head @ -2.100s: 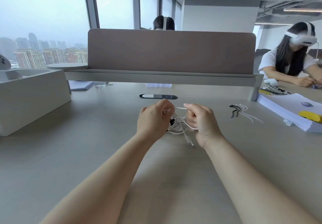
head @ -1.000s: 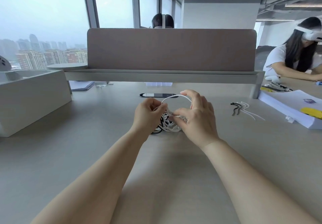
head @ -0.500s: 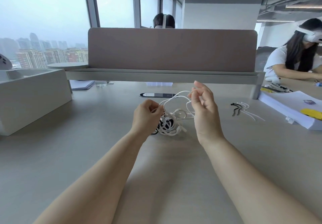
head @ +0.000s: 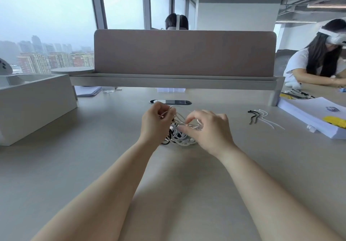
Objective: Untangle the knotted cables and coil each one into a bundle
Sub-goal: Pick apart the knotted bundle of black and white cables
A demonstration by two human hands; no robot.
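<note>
2 bare forearms reach in from the bottom edge across a pale desk (head: 84,165). the left hand (head: 155,126) has its fingers curled and pinches a white strand lifted a little above the desk. the right hand (head: 209,130), just beside it, has thumb and forefinger closed on more white strands, the other fingers arched over them.

between and under the 2 hands sits the cable tangle (head: 180,137), resting on the desk at its middle: mostly white loops, with a black cable (head: 166,141) showing at the lower left edge. loops of white run from one hand to the other; how the knots are threaded cannot be made out.

just beyond the hands, a dark oval grommet (head: 170,102) is set in the desk. to the right, well apart, lie loose ties (head: 262,117), black and white, then a paper stack (head: 314,117) with a yellow item on it. at far left stands a grey box (head: 33,105).

further back is a brown divider panel (head: 185,53) on a raised shelf. a seated person (head: 316,62) with a white headset is at far right, and another head (head: 177,22) shows above the panel. windows (head: 46,15) show hazy towers.
</note>
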